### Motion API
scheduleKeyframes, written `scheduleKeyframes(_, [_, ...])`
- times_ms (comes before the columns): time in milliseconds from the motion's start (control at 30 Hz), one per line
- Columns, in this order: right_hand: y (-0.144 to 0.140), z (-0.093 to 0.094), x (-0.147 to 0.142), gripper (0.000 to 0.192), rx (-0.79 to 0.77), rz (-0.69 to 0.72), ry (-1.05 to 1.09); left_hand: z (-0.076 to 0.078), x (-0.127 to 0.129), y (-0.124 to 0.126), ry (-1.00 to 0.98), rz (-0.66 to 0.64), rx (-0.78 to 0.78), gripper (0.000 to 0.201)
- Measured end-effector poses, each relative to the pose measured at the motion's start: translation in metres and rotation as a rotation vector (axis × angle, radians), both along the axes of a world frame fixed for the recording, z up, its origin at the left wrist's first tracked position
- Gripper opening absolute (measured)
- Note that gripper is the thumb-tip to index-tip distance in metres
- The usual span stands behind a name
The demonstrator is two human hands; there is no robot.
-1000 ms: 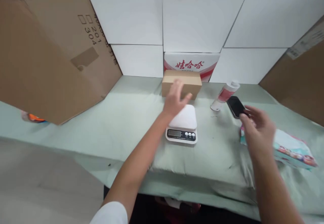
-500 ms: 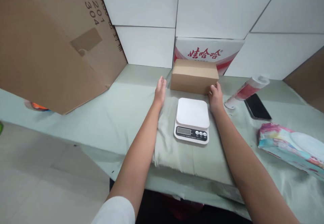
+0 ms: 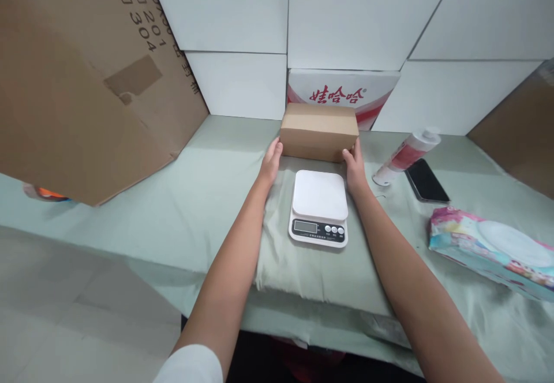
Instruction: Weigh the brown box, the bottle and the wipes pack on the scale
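A small brown cardboard box [image 3: 319, 142] rests on the green cloth behind the scale, with one hand at each end. My left hand [image 3: 271, 161] presses against its left end, thumb at the near corner. At the opposite end, my right hand [image 3: 355, 166] has its thumb on the front face and its fingers round the side, partly hidden. Between my forearms lies a white kitchen scale [image 3: 320, 195] with a bare platform; its display looks blank.
Behind the box stands a white-and-red carton [image 3: 381, 86] against white panels. To the right are a leaning white-and-red tube [image 3: 407, 155], a black phone [image 3: 427, 181] and a wipes pack [image 3: 493, 247]. A large cardboard sheet [image 3: 86, 83] fills the upper left, over a tape roll [image 3: 47, 194].
My left hand has moved in from beside the box to touch its left end. My right hand has settled on the right end. The view has shifted slightly to the right.
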State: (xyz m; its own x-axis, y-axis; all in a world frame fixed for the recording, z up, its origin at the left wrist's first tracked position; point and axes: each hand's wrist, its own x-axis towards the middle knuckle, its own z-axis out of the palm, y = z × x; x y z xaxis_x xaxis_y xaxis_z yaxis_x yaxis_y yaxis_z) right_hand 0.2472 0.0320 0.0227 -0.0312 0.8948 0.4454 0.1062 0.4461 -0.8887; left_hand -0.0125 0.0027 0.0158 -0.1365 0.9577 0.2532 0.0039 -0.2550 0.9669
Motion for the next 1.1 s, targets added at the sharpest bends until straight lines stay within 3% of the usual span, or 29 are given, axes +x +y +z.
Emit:
scheduleKeyframes(67, [-0.009,0.012,-0.004,0.085,0.017,-0.015,-0.009,0.005,-0.001,-0.001,-0.020,0.043,0.063,0.078])
scheduleKeyframes(167, [-0.029,0.035,-0.006,0.092,0.062,-0.049,-0.062,0.026,0.000,-0.014,-0.056,0.098,0.200,0.077])
scheduleKeyframes(267, [-0.063,0.054,0.005,0.094,0.122,-0.084,-0.091,0.052,0.005,-0.054,-0.080,0.117,0.239,0.068])
scheduleKeyframes(333, [-0.093,0.056,0.018,0.093,0.162,-0.110,-0.109,0.060,0.010,-0.092,-0.071,0.099,0.213,0.065])
scheduleKeyframes(433, [-0.132,0.043,0.033,0.096,0.200,-0.175,-0.146,0.054,0.016,-0.144,-0.052,0.057,0.181,0.062])
scheduleKeyframes(533, [-0.150,0.021,0.037,0.097,0.200,-0.231,-0.163,0.036,0.019,-0.170,-0.075,0.065,0.170,0.058])
scheduleKeyframes(633, [-0.152,0.004,0.033,0.090,0.219,-0.247,-0.146,0.024,0.019,-0.173,-0.090,0.112,0.175,0.059])
scheduleKeyframes(767, [-0.152,-0.007,0.034,0.081,0.218,-0.252,-0.154,0.021,0.016,-0.171,-0.069,0.157,0.161,0.058])
scheduleKeyframes(1100, [-0.157,-0.011,0.038,0.068,0.239,-0.278,-0.139,0.012,0.016,-0.170,-0.037,0.171,0.183,0.059])
